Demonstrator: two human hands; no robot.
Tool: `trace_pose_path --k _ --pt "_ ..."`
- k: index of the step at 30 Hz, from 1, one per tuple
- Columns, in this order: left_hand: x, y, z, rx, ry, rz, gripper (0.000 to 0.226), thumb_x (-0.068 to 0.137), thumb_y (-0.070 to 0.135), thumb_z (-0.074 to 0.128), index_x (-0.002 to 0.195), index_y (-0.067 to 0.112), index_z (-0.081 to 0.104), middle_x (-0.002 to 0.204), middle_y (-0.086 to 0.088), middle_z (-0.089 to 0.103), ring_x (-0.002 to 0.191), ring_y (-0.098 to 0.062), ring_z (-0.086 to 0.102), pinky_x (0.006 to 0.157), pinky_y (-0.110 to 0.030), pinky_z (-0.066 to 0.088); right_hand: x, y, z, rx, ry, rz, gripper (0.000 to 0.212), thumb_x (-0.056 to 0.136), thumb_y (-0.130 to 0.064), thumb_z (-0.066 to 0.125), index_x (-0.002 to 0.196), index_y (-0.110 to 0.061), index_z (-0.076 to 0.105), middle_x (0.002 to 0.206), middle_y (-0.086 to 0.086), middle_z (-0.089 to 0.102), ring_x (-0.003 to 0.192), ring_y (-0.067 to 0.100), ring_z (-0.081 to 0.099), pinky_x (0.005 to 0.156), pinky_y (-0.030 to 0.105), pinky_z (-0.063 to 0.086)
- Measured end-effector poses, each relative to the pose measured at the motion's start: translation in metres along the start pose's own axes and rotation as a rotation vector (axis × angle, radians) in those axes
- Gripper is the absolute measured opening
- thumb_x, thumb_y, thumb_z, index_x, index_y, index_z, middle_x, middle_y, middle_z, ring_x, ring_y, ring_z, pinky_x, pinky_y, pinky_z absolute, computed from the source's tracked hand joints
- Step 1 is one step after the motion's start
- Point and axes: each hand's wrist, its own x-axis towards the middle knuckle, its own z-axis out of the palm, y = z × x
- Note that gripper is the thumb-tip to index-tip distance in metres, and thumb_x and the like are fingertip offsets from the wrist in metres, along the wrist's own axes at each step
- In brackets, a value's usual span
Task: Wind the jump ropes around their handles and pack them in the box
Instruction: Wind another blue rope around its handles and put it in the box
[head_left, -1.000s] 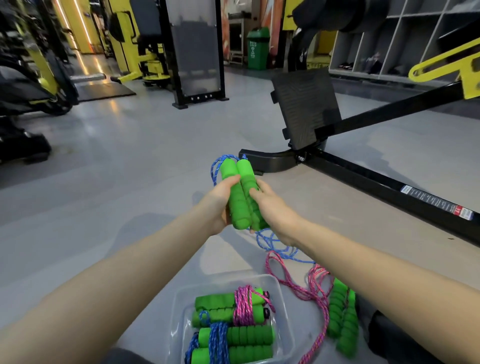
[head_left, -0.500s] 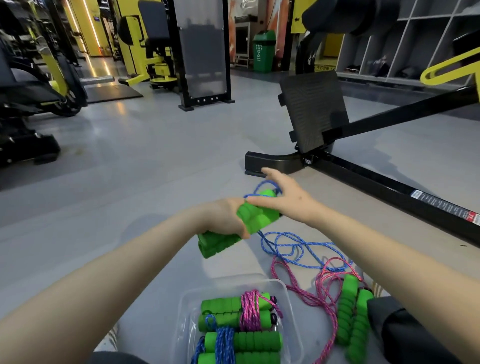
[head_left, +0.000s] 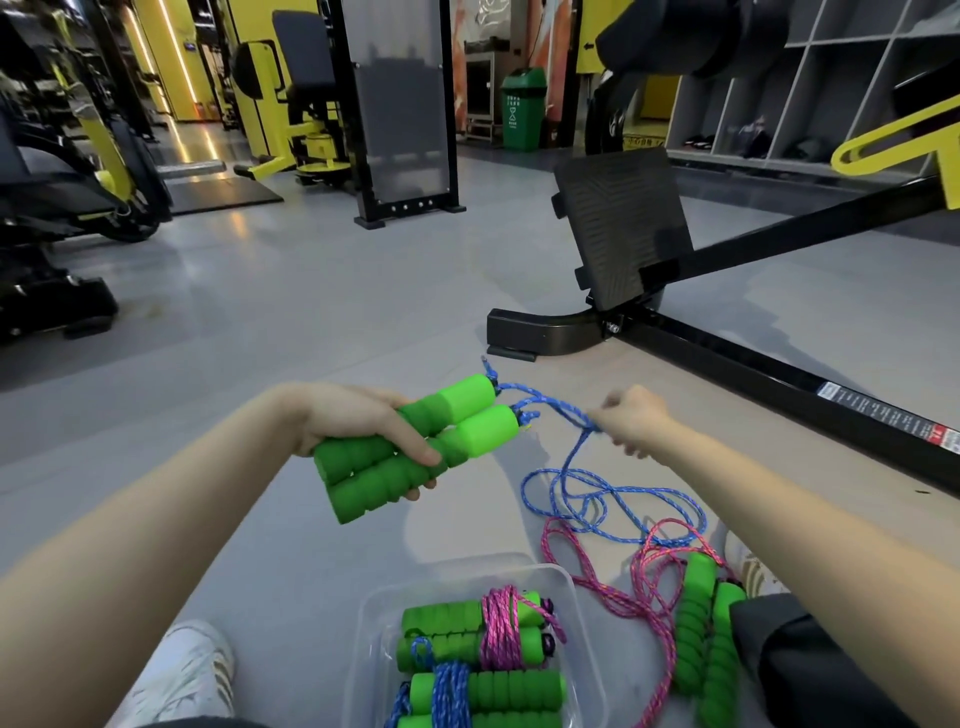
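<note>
My left hand (head_left: 358, 426) grips two green foam handles (head_left: 452, 431) held side by side, pointing up and to the right. From their ends runs a blue rope (head_left: 587, 488), and my right hand (head_left: 631, 421) pinches it just right of the handles. The rope's loose loops lie on the floor below. A clear plastic box (head_left: 566, 587) near my lap holds two wound jump ropes, one pink-wrapped (head_left: 498, 623), one blue-wrapped (head_left: 457, 691). An unwound pink rope (head_left: 618, 597) with green handles (head_left: 701, 639) lies on the floor to the right of the box.
A black gym machine base (head_left: 727, 358) with a tilted footplate (head_left: 623, 228) crosses the floor just beyond my hands. My white shoes (head_left: 182, 670) flank the box. Yellow-and-black gym machines (head_left: 291, 119), a green bin (head_left: 522, 109) and cubby shelves (head_left: 810, 88) stand farther back.
The handles have swung from upright to a slant in my left hand. My right hand left the handles, slid out to the right along the blue rope and now pinches it.
</note>
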Motion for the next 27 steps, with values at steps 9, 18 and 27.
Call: trace_pose_path --k 9,18,27 --pt "-0.006 -0.005 -0.009 0.044 -0.052 -0.024 0.014 0.08 0.007 0.069 0.094 0.007 0.066 0.089 -0.009 0.071 0.076 -0.021 0.069 0.061 -0.03 0.056 -0.036 -0.034 0.004 0.367 -0.772 -0.549 0.041 0.091 -0.05 0.044 0.069 -0.029 0.073 0.063 0.005 0.067 0.064 0.016 0.058 0.075 0.029 0.041" --pt "0.0 -0.045 -0.043 -0.711 0.419 0.104 0.033 0.077 0.016 0.071 0.104 0.004 0.057 0.072 -0.008 0.066 0.057 -0.015 0.068 0.055 -0.024 0.056 -0.007 0.002 -0.011 0.237 -0.327 -0.353 0.026 0.097 -0.029 0.047 0.085 -0.009 0.059 0.053 0.002 0.03 0.044 0.013 0.029 0.057 0.027 0.05" --pt "0.033 0.023 0.013 -1.077 0.429 0.417 0.009 0.091 0.02 0.054 0.085 0.015 0.059 0.061 0.0 0.066 0.057 -0.011 0.066 0.069 -0.034 0.051 -0.043 -0.052 0.041 -0.154 -0.31 -0.72 0.03 0.1 -0.029 0.036 0.1 -0.01 0.06 0.067 -0.008 0.043 0.074 0.016 0.045 0.066 0.024 0.033"
